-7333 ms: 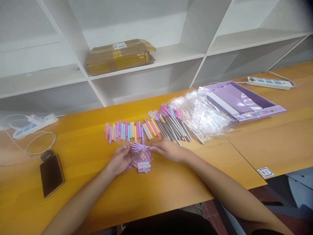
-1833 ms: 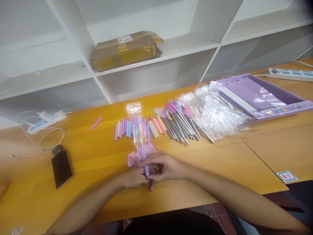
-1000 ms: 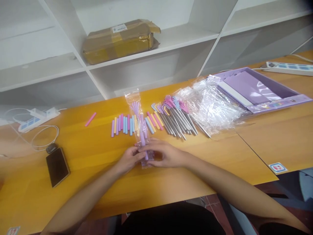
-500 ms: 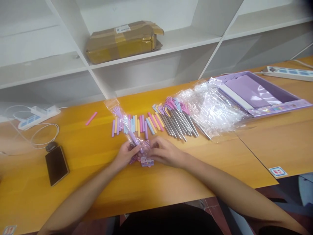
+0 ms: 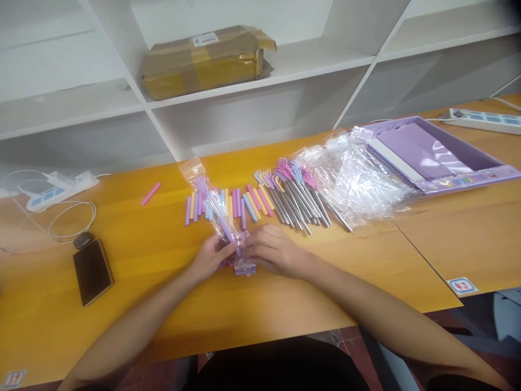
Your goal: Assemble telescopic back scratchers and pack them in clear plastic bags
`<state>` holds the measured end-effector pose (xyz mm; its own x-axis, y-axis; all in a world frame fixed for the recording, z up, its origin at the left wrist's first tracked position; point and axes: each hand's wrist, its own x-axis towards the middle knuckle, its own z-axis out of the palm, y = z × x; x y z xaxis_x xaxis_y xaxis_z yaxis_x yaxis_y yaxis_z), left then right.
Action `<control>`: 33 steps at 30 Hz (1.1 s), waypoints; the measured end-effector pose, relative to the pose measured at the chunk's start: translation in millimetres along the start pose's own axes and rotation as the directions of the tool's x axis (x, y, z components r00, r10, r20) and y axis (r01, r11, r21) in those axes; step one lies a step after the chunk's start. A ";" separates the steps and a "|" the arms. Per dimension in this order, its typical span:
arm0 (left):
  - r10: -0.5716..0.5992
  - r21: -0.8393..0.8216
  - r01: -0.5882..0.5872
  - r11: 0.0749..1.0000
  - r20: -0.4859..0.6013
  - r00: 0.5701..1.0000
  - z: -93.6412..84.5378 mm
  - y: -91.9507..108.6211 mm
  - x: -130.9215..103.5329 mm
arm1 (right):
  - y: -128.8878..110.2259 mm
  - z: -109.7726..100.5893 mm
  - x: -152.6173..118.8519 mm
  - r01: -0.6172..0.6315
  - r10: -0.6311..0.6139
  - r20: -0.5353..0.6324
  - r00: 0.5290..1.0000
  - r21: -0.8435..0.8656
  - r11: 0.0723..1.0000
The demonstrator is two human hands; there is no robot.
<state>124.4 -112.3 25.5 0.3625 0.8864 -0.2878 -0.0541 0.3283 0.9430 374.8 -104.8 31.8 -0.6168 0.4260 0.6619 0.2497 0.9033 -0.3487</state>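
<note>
A purple back scratcher with a hand-shaped head lies inside a clear plastic bag, slanting up and left from my hands. My left hand is closed on the bagged scratcher near its handle end. Fingers bent together, my right hand pinches at the same end of the bag. Small printed purple packets lie beneath the hands, partly covered. Beyond, a row of coloured handle tubes in purple, yellow, blue and pink lies beside a pile of metal-rod back scratchers with coloured hand heads.
Loose clear bags heap against a purple box on the right. A pink tube, a phone and a power strip with cables sit left. Behind the table, a taped carton rests on a white shelf.
The bagged scratcher has shifted slightly right in my hands. My right fingers have closed in over the bag's lower end. The view has tilted a little.
</note>
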 end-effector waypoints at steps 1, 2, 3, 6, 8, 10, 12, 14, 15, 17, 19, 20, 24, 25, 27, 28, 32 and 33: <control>-0.003 0.010 0.003 1.000 0.002 1.000 1.2 0.9 -0.8 | -0.5 0.9 0.7 -0.010 0.010 -0.005 1.000 0.016 1.000; -0.004 0.019 0.003 1.000 0.008 1.000 2.2 1.4 -1.5 | -1.1 1.8 1.5 -0.025 0.025 -0.011 1.000 0.030 0.999; -0.004 0.028 0.004 1.000 0.018 1.000 2.9 1.5 -1.8 | -1.8 2.6 2.2 -0.043 0.044 -0.016 0.999 0.044 0.998; 0.001 0.055 -0.004 0.998 0.063 0.998 3.9 -0.8 -1.5 | -4.1 4.9 3.0 -0.116 0.119 -0.026 0.993 0.091 0.989; 0.013 0.058 -0.019 0.998 0.095 0.995 4.2 -3.0 -0.9 | -5.3 6.8 2.0 -0.172 0.177 -0.030 0.984 0.130 0.976; 0.023 0.051 -0.029 0.998 0.117 0.993 4.7 -4.4 -0.7 | -6.3 8.9 0.7 -0.221 0.230 -0.032 0.973 0.174 0.960; 0.023 0.052 -0.030 0.998 0.119 0.993 4.8 -4.6 -0.8 | -7.1 10.4 -0.3 -0.255 0.268 -0.033 0.963 0.206 0.945; 0.027 0.071 -0.034 0.997 0.106 0.994 4.2 -4.4 -1.1 | -7.9 10.6 -0.2 -0.273 0.288 -0.030 0.957 0.228 0.934; 0.030 0.083 -0.038 0.996 0.100 0.995 3.6 -4.4 -1.3 | -8.3 10.3 0.3 -0.281 0.296 -0.029 0.955 0.242 0.929; 0.034 0.091 -0.043 0.995 0.094 0.995 2.7 -5.1 -1.5 | -9.2 9.1 1.7 -0.301 0.319 -0.021 0.948 0.277 0.913; 0.034 0.058 -0.041 0.998 0.114 0.993 2.9 -6.5 -1.7 | -9.8 8.2 3.2 -0.319 0.341 -0.019 0.940 0.305 0.897; 0.030 0.028 -0.034 0.999 0.136 0.990 3.8 -7.4 -2.0 | -10.0 8.0 3.7 -0.327 0.350 -0.019 0.937 0.311 0.892; 0.051 -0.067 -0.039 0.997 0.190 0.980 9.7 -10.6 -3.8 | -10.1 8.6 4.1 -0.338 0.362 -0.023 0.932 0.308 0.890; 0.061 -0.069 -0.048 0.996 0.187 0.981 10.9 -11.3 -4.3 | -10.0 8.9 3.9 -0.339 0.363 -0.021 0.932 0.309 0.888; 0.068 -0.062 -0.058 0.996 0.178 0.982 12.2 -12.8 -5.0 | -9.6 9.3 3.4 -0.342 0.365 -0.017 0.931 0.313 0.886; 0.068 -0.061 -0.058 0.996 0.177 0.982 12.3 -13.5 -5.3 | -9.4 9.6 3.2 -0.342 0.365 -0.016 0.931 0.314 0.886; 0.046 -0.038 -0.039 0.998 0.193 0.980 11.5 -13.6 -6.2 | -8.8 10.3 2.5 -0.332 0.359 -0.034 0.933 0.305 0.892; 0.034 -0.024 -0.030 0.999 0.193 0.981 11.6 -12.7 -6.4 | -8.7 10.4 2.4 -0.330 0.358 -0.041 0.933 0.303 0.894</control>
<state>133.6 -125.9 17.3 0.5336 0.8171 -0.2183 -0.0867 0.3095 0.9469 363.4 -112.1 29.5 -0.4557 0.7226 0.5198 0.2006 0.6523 -0.7309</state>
